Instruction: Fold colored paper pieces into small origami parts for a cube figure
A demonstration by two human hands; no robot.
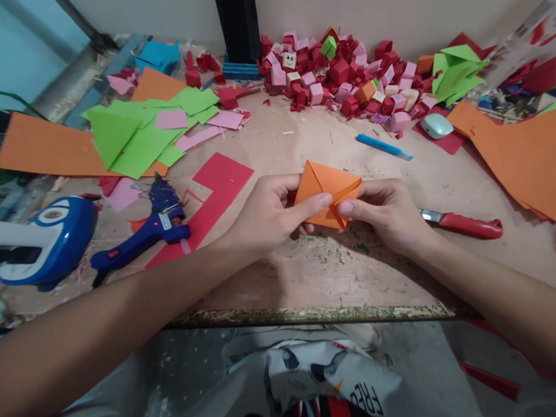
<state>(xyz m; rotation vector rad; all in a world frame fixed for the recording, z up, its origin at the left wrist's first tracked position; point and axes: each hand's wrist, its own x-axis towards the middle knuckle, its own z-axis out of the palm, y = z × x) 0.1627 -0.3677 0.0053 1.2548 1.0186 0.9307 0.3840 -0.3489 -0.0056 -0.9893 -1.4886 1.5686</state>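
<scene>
A square of folded orange paper [320, 186] is held between both hands above the table, its corner flaps folded in toward the middle. My left hand [280, 211] grips its left side, thumb on top and fingers underneath. At the lower right edge, my right hand [387, 211] pinches the paper, with its thumb pressing a flap. A red-handled knife [470, 224] lies just beyond my right wrist, its blade partly hidden by the hand. Left of my left hand lies a cut piece of red paper [222, 177].
A blue glue gun [146, 234] and a blue-and-white tape dispenser [69, 237] stand at left. Green sheets [129, 134] lie behind them. Small pink and red paper boxes [337, 75] are heaped at the back. A blue pen [383, 146] and orange sheets [527, 157] are at right.
</scene>
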